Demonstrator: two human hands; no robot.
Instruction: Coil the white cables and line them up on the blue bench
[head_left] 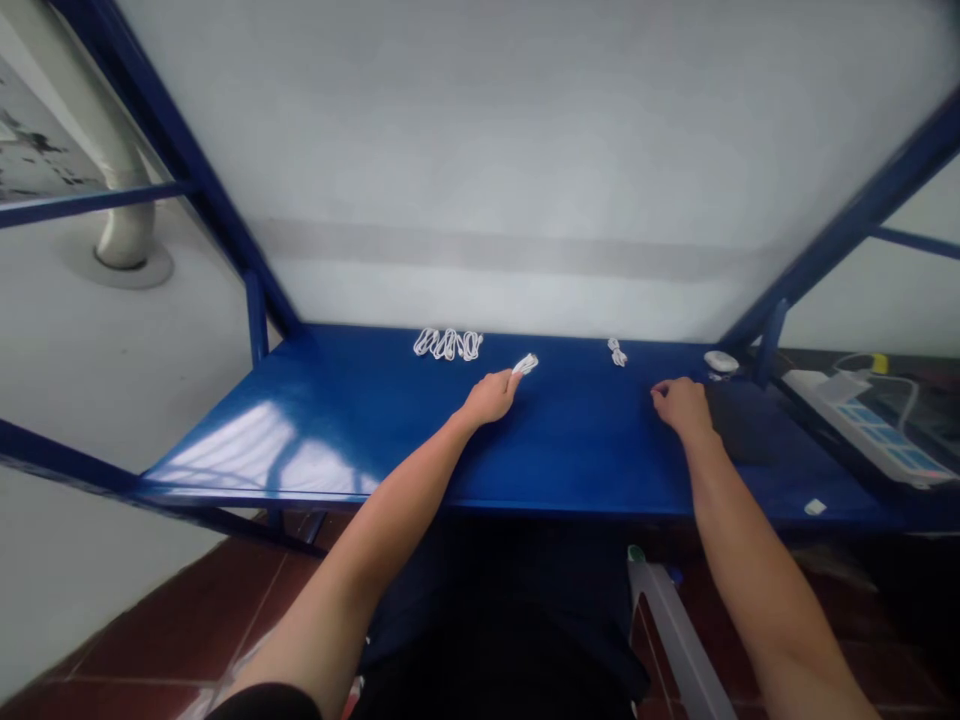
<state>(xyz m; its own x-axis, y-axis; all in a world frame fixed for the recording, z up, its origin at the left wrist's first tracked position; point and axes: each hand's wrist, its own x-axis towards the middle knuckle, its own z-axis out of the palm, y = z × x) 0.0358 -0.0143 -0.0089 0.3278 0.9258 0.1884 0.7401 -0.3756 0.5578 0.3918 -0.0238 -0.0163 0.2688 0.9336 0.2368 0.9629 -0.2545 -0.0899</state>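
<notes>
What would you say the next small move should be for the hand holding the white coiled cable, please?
Probably carry the small white coiled cable in the left hand leftward and set it beside the row of white coiled cables at the back of the blue metal shelf, since they look alike and it sits apart.

- Soft, even daylight; a pale glare patch lies on the blue shelf (247,450) at eight o'clock.
- Frame edges bow outward; the whole view is slightly blurred.

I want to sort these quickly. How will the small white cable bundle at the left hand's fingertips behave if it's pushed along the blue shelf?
The white cable bundle looks small and thin, so probably light. The blue shelf is glossy, so it likely slides. Its coils may flop loose.
</notes>
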